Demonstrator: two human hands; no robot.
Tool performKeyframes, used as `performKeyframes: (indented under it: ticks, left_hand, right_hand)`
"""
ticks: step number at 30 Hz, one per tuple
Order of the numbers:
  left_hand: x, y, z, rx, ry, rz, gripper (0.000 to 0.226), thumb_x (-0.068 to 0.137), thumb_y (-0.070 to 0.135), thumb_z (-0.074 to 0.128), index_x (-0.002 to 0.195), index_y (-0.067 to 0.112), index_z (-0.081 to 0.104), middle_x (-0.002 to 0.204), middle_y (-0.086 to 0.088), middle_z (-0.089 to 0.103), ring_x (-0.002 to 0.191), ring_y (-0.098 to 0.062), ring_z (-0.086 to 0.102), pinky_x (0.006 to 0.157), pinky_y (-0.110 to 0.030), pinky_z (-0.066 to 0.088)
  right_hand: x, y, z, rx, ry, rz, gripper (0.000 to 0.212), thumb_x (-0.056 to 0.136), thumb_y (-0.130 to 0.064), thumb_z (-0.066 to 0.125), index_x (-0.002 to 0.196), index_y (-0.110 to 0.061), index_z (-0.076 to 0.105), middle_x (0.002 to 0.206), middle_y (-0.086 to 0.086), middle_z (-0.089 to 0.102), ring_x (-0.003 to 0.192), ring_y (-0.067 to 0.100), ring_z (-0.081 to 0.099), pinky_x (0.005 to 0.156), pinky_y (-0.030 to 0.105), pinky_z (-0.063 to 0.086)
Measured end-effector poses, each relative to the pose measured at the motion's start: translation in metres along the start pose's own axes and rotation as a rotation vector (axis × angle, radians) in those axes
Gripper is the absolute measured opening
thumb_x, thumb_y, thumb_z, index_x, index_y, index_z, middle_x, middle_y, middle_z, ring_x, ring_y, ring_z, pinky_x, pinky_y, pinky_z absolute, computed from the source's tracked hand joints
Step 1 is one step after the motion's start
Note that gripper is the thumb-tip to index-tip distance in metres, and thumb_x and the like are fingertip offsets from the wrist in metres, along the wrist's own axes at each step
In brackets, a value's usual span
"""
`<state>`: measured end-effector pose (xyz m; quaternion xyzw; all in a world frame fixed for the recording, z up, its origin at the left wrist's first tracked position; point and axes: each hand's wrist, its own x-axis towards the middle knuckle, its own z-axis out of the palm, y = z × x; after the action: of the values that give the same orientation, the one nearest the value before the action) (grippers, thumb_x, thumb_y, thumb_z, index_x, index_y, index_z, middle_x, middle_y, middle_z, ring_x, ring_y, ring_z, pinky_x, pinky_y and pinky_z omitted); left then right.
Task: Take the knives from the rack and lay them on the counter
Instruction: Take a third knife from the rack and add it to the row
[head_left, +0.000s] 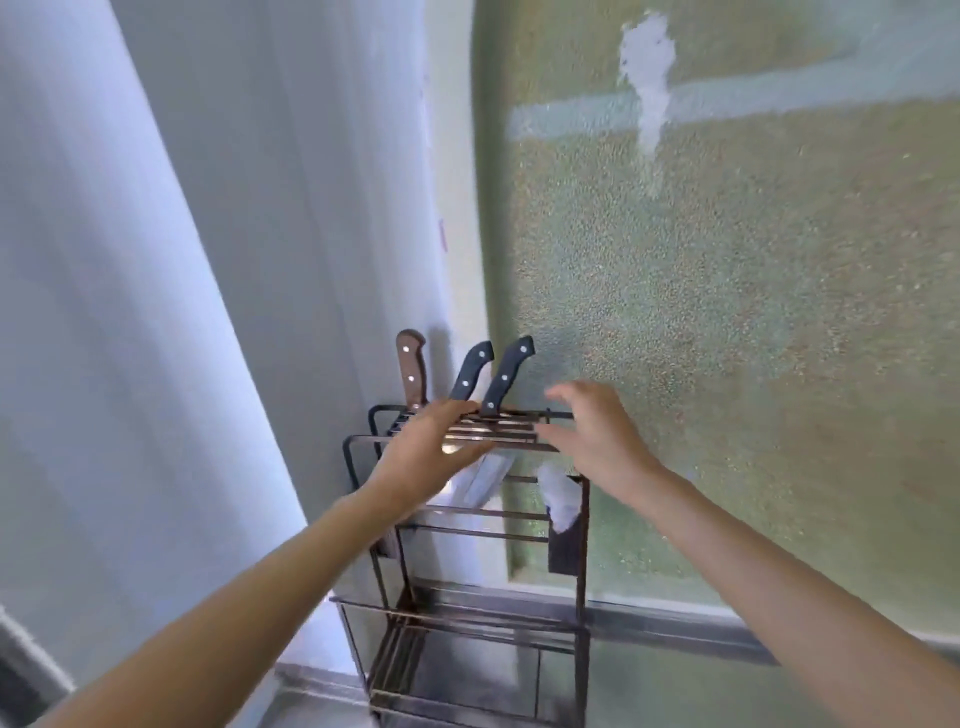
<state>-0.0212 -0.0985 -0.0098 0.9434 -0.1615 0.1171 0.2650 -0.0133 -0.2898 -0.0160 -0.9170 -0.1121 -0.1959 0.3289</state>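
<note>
Fingers (563, 397) of both hands spread, empty; knives (506, 376) stand in rack (582, 545), handles up.

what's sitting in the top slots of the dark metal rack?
Three knives stand in the dark metal rack: one brown wooden-handled knife and two black-handled knives. Their blades are mostly hidden by the bars and the left hand.

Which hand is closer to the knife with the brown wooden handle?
Left. The left hand rests on the dark metal rack's top bars, just below and right of the brown wooden-handled knife. The right hand hovers farther right, beyond both black-handled knives.
</note>
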Motion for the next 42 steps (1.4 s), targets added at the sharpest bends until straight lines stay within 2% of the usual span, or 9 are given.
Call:
performKeyframes:
  ticks: [6, 11, 18, 25, 31, 34, 36, 38, 42]
  left_hand:
    - [0.006, -0.070, -0.021, 0.195, -0.056, -0.090, 0.059, 0.083, 0.040, 0.060, 0.136, 0.022, 0.040, 0.142, -0.004, 0.045, 0.126, -0.025, 0.045, 0.107, -0.038, 0.036]
    - [0.005, -0.099, -0.013, 0.218, -0.158, -0.063, 0.065, 0.082, 0.046, 0.059, 0.139, 0.030, 0.033, 0.151, 0.000, 0.036, 0.131, -0.026, 0.041, 0.112, -0.044, 0.035]
    - [0.015, -0.103, -0.022, 0.212, -0.172, -0.029, 0.060, 0.082, 0.044, 0.059, 0.137, 0.026, 0.040, 0.149, 0.002, 0.038, 0.133, -0.019, 0.042, 0.107, -0.036, 0.037]
    - [0.016, -0.105, -0.022, 0.164, -0.224, -0.026, 0.062, 0.083, 0.041, 0.059, 0.138, 0.023, 0.037, 0.151, -0.001, 0.035, 0.136, -0.020, 0.037, 0.113, -0.038, 0.033]
    - [0.021, -0.087, -0.030, 0.342, -0.247, -0.089, 0.043, 0.092, 0.050, 0.034, 0.122, 0.027, 0.054, 0.141, 0.003, 0.049, 0.138, -0.025, 0.027, 0.113, -0.053, 0.015]
    - [0.030, -0.055, -0.040, 0.162, -0.142, -0.159, 0.049, 0.092, 0.051, 0.030, 0.093, 0.015, 0.063, 0.108, -0.011, 0.065, 0.118, -0.032, 0.051, 0.102, -0.044, 0.034]
    - [0.039, -0.026, -0.047, -0.192, -0.095, -0.242, 0.058, 0.089, 0.053, 0.031, 0.089, 0.005, 0.063, 0.089, -0.014, 0.067, 0.085, -0.031, 0.066, 0.077, -0.034, 0.049]
    - [0.047, 0.003, -0.050, -0.608, -0.125, -0.378, 0.058, 0.092, 0.051, 0.031, 0.081, 0.002, 0.059, 0.072, -0.012, 0.069, 0.054, -0.021, 0.066, 0.054, -0.026, 0.045]
    - [0.055, 0.045, -0.041, -0.956, -0.281, -0.460, 0.055, 0.091, 0.056, 0.032, 0.075, 0.009, 0.057, 0.042, 0.004, 0.068, 0.037, -0.005, 0.063, 0.048, -0.021, 0.043]
  right_hand:
    - [0.029, -0.042, 0.041, 0.121, 0.024, 0.078, 0.041, 0.082, -0.023, 0.065, 0.116, -0.004, 0.054, 0.109, 0.011, 0.059, 0.101, 0.025, 0.056, 0.085, 0.033, 0.043]
    - [0.052, -0.057, 0.067, 0.452, 0.040, 0.332, 0.043, 0.082, -0.023, 0.064, 0.094, 0.017, 0.054, 0.097, 0.036, 0.064, 0.065, 0.034, 0.065, 0.056, 0.034, 0.054]
    - [0.070, -0.063, 0.083, 0.495, 0.136, 0.382, 0.022, 0.087, -0.023, 0.059, 0.081, -0.003, 0.052, 0.060, 0.006, 0.055, 0.031, 0.002, 0.054, 0.030, 0.014, 0.042]
    - [0.069, -0.071, 0.073, 0.491, 0.169, 0.343, 0.027, 0.088, -0.020, 0.058, 0.064, -0.015, 0.046, 0.072, 0.017, 0.062, 0.029, 0.002, 0.054, 0.038, 0.014, 0.049]
    - [0.064, -0.083, 0.031, 0.526, 0.304, 0.304, 0.023, 0.085, -0.019, 0.059, 0.066, -0.012, 0.050, 0.078, 0.024, 0.067, 0.038, 0.006, 0.060, 0.066, 0.044, 0.058]
    - [0.059, -0.086, 0.004, 0.602, 0.384, 0.312, 0.025, 0.084, -0.019, 0.059, 0.061, -0.016, 0.050, 0.068, 0.016, 0.065, 0.052, 0.021, 0.066, 0.069, 0.044, 0.058]
    - [0.053, -0.086, -0.016, 0.666, 0.424, 0.309, 0.022, 0.084, -0.020, 0.059, 0.064, -0.017, 0.051, 0.063, 0.013, 0.065, 0.058, 0.026, 0.068, 0.070, 0.039, 0.059]
    - [0.044, -0.083, -0.036, 0.734, 0.475, 0.286, 0.018, 0.083, -0.019, 0.060, 0.068, -0.016, 0.051, 0.061, 0.009, 0.064, 0.055, 0.021, 0.067, 0.065, 0.032, 0.059]
    - [0.019, -0.072, -0.075, 0.801, 0.557, 0.209, 0.014, 0.085, -0.017, 0.059, 0.072, -0.015, 0.054, 0.063, 0.006, 0.063, 0.053, 0.015, 0.065, 0.058, 0.023, 0.057]
